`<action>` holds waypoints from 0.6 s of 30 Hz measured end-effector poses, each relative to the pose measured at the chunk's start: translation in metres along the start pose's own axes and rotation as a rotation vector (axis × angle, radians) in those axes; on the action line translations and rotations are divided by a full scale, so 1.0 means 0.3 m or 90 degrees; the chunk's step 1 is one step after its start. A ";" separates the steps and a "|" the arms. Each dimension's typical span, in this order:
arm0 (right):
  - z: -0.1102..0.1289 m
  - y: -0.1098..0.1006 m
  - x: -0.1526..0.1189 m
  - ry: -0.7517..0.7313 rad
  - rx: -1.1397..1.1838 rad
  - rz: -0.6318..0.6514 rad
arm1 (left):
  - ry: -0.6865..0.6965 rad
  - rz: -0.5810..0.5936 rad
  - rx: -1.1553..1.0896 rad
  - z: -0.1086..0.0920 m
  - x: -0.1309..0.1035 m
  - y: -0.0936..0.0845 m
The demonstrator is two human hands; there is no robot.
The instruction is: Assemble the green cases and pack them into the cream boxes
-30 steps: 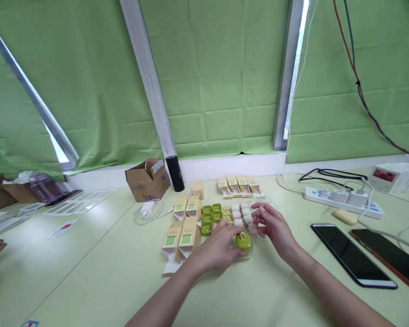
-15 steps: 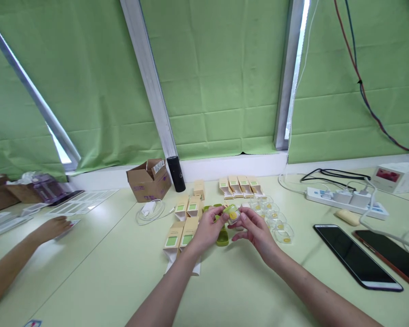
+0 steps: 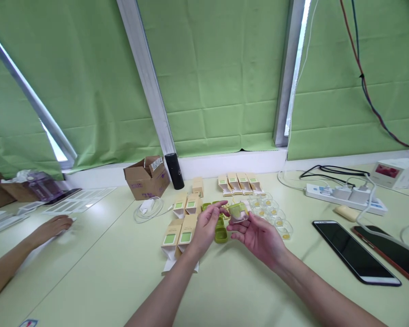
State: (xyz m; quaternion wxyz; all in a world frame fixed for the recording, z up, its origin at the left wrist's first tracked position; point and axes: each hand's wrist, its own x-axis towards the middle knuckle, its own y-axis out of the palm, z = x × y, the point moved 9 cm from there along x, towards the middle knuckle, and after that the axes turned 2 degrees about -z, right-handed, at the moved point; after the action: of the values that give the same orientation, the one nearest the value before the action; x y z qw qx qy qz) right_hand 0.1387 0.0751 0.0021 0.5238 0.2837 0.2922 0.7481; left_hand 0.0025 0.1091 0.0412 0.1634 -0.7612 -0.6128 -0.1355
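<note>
Between my hands is a small clear case with a green lid [image 3: 238,211], held tilted by the fingers of my right hand [image 3: 263,236]. Just to its left, my left hand [image 3: 206,226] has its fingers partly spread and grips nothing; a small gap shows between fingertips and case. Beneath and behind the hands lie several green cases [image 3: 221,235], partly hidden. Clear cases with yellow centres [image 3: 282,227] stand in rows right of my right hand. Open cardboard boxes with green labels [image 3: 171,236] stand left of my left hand.
More small boxes [image 3: 240,184] line the back. Behind are a brown carton [image 3: 146,179], a black cylinder [image 3: 175,171] and a white charger [image 3: 146,205]. Phones [image 3: 356,250] and a power strip [image 3: 344,200] lie right. Another person's hand [image 3: 54,227] works at the left.
My left hand has come off the green-lidded case and moved slightly left. The case now sits in my right hand, turned, with its lid up. The other person's hand has shifted slightly.
</note>
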 end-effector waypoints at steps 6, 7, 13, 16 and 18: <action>-0.016 -0.025 0.004 0.034 0.024 0.001 | -0.001 -0.033 -0.010 0.023 0.004 -0.016; -0.015 -0.028 0.004 0.033 0.023 -0.003 | -0.001 -0.033 -0.011 0.026 0.005 -0.017; 0.014 -0.026 -0.006 -0.011 -0.017 -0.038 | -0.005 -0.013 -0.018 0.028 0.002 -0.004; 0.023 -0.022 -0.015 -0.024 -0.046 -0.059 | 0.003 -0.004 -0.007 0.025 0.000 0.001; 0.024 -0.025 -0.019 -0.028 -0.056 -0.076 | 0.011 -0.003 0.005 0.028 -0.001 0.002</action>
State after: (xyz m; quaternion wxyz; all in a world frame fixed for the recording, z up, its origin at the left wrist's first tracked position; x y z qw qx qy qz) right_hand 0.1501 0.0728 0.0007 0.5861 0.2591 0.2639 0.7210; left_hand 0.0032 0.1121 0.0333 0.1711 -0.7579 -0.6137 -0.1402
